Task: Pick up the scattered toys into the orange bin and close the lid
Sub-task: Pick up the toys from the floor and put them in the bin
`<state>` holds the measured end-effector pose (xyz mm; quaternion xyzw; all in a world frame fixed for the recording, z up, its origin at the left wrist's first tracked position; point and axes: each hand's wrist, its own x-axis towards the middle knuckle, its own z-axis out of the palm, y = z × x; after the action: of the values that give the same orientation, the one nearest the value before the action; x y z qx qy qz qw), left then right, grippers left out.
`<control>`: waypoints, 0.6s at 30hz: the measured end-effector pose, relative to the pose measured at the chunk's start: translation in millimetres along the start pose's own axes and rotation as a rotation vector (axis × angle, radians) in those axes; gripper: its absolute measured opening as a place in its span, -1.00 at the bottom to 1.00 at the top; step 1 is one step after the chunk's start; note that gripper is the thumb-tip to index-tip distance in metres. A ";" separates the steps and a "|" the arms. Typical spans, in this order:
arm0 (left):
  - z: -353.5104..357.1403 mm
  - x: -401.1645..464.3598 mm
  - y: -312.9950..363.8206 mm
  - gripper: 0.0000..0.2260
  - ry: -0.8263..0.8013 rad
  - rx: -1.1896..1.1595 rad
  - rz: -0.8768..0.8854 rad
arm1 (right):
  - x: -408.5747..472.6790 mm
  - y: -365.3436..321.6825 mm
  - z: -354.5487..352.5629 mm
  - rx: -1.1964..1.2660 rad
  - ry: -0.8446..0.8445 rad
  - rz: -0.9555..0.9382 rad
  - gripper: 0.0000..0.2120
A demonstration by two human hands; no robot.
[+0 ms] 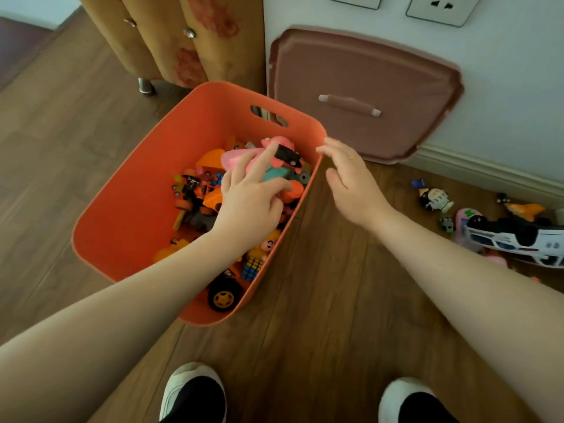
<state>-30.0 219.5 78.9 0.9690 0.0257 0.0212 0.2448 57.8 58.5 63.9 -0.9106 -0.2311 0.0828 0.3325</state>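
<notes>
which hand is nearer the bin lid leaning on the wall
Right. The right hand is open just outside the orange bin's rim, close below the lid. The left hand is inside the bin among the toys, farther away.

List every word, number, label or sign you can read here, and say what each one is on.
None can be read.
White toy car, lying on the floor at the right: dark markings on its body, too blurred to read.
Small black toy in the orange bin: a pale mark, too small to read.
Lid and wall sockets: no text visible.
</notes>
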 end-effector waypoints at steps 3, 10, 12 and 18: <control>5.2 8.4 23.1 -0.68 -0.023 -0.042 0.148 | -19.7 36.4 -12.7 -0.088 -0.014 0.097 -0.59; 53.8 25.3 93.8 -0.60 -0.417 0.091 0.387 | -71.9 130.9 -72.6 -0.178 -0.160 0.373 -0.63; 71.0 29.6 114.7 -0.60 -0.555 0.167 0.463 | -88.0 151.9 -84.5 -0.186 -0.173 0.473 -0.63; 137.7 51.3 168.5 -0.61 -0.683 0.268 0.389 | -135.0 220.2 -103.1 -0.176 -0.174 0.648 -0.68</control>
<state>35.1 9.3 39.4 0.9304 -0.2383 -0.2591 0.1026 51.0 -212.3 0.6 -0.9514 0.0362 0.2410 0.1880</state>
